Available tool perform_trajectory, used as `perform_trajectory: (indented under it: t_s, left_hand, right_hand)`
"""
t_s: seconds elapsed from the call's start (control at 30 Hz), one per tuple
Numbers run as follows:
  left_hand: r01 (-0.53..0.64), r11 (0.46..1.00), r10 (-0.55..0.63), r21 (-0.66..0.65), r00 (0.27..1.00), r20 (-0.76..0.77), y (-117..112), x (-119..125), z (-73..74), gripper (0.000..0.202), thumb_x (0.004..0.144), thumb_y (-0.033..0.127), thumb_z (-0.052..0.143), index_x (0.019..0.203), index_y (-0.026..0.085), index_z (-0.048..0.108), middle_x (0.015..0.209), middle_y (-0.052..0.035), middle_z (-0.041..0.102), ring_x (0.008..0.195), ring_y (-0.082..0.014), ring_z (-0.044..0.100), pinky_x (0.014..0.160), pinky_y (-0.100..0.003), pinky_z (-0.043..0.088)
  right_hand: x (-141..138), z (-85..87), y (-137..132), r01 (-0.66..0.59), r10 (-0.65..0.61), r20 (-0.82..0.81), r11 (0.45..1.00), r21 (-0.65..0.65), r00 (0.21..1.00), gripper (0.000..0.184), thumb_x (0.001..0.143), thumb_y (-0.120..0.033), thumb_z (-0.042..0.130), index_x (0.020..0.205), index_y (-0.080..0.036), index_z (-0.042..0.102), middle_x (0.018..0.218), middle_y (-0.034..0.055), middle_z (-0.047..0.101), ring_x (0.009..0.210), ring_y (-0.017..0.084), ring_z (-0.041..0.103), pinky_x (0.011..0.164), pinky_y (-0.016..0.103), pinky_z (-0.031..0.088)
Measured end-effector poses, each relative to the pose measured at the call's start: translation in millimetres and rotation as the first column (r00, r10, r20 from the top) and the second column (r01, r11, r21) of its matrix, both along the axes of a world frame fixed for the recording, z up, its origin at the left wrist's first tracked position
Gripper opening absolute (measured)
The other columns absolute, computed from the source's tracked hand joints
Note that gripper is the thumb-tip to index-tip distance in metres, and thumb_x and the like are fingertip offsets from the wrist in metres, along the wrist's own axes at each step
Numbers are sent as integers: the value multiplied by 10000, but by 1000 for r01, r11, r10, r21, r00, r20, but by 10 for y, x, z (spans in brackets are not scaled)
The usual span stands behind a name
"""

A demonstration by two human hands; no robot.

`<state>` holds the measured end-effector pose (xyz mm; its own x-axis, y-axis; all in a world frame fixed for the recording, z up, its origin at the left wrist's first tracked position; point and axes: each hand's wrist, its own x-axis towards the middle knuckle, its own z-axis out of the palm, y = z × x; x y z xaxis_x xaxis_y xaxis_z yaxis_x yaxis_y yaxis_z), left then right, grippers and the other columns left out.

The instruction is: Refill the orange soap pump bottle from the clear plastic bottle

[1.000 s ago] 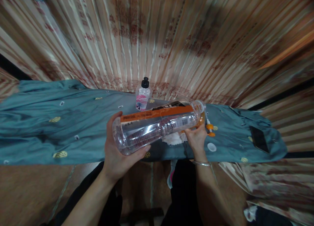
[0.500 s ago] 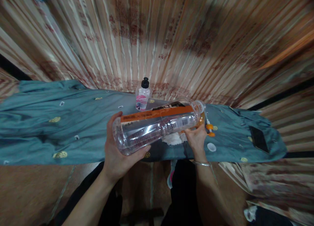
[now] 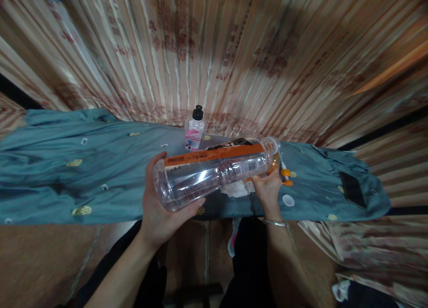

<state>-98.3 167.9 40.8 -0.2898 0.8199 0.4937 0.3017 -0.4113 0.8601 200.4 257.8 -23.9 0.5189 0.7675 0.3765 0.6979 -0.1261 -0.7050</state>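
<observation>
A large clear plastic bottle (image 3: 214, 172) with an orange label lies on its side in the air above the table. My left hand (image 3: 158, 205) wraps round its base. My right hand (image 3: 267, 187) is closed under the bottle's neck end, beside a thin white and orange tool (image 3: 285, 173); I cannot make out whether the fingers hold that tool. A crumpled white tissue (image 3: 236, 188) lies on the cloth just below the bottle.
A teal cloth (image 3: 83, 174) covers the table. A small bottle with a black cap and pink label (image 3: 194, 132) stands at the back. A white cap (image 3: 288, 200) and a dark phone (image 3: 352, 189) lie to the right. Striped curtains hang behind.
</observation>
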Motion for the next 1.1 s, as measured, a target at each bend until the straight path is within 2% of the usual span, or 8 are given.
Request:
perform_trajectory:
  t_s: [0.1,0.27,0.37,0.43,0.57,0.73,0.87,1.1]
  left_hand:
    - [26,1000,-26,-1,1000,11,-5,2,-5,988,741,547,1016,1564,270,544,1274,-95,782,1077,-339,846,939,-538,748]
    - [-32,999,32,-7,999,-1,-24,-14,6,972,697,570,1033,1520,282,603,1466,-134,714,1188,-347,820,1006,-546,735]
    - [-11,1000,11,-26,1000,8,-15,-19,6,991,701,568,1030,1537,281,580,1396,-119,745,1122,-334,835,962,-525,747]
    - [-12,1000,12,-22,1000,-4,-8,-23,-2,991,707,580,1022,1540,281,576,1387,-121,753,1108,-336,838,948,-523,749]
    - [-43,999,43,-10,999,-23,-11,-27,-14,984,690,597,1021,1519,281,596,1498,-150,706,1199,-364,817,999,-554,737]
    - [-24,999,24,-33,1000,-6,-10,-1,-1,991,692,567,1024,1528,277,579,1471,-142,712,1173,-351,824,984,-546,744]
    - [-19,999,18,-42,1000,-5,-4,9,8,1010,682,582,1030,1528,282,568,1507,-142,698,1187,-348,824,1007,-547,738]
    - [-6,997,6,-75,1000,10,-19,1,53,1000,675,559,1035,1517,293,563,1463,-133,712,1195,-354,817,1027,-557,732]
  right_hand:
    - [6,-12,4,-10,10,7,1000,5,1000,633,657,-646,815,1096,-224,644,953,151,844,873,371,800,786,449,627]
    - [30,-24,1,-38,38,11,999,3,999,649,665,-621,830,1132,-206,656,1017,179,854,916,382,812,815,460,647]
    - [47,-43,3,-65,64,21,998,12,998,666,685,-629,820,1169,-202,655,1056,186,858,948,380,816,840,461,651]
    - [51,-60,8,-50,50,32,999,10,998,663,697,-644,813,1166,-202,659,1023,174,858,915,376,814,829,465,650]
    - [46,-67,19,-19,19,42,1000,15,999,661,684,-654,807,1144,-202,663,987,173,855,892,384,810,816,479,648]
    - [34,-28,18,-19,19,20,1000,0,1000,673,654,-638,798,1143,-200,647,977,179,849,882,399,815,809,490,646]
    - [12,-14,10,12,-12,31,1000,-22,999,624,660,-631,816,1091,-218,632,924,162,837,861,393,808,797,480,645]
    - [-10,2,6,24,-24,48,1000,-11,999,573,679,-609,829,1055,-219,640,924,167,835,851,377,796,767,450,631]
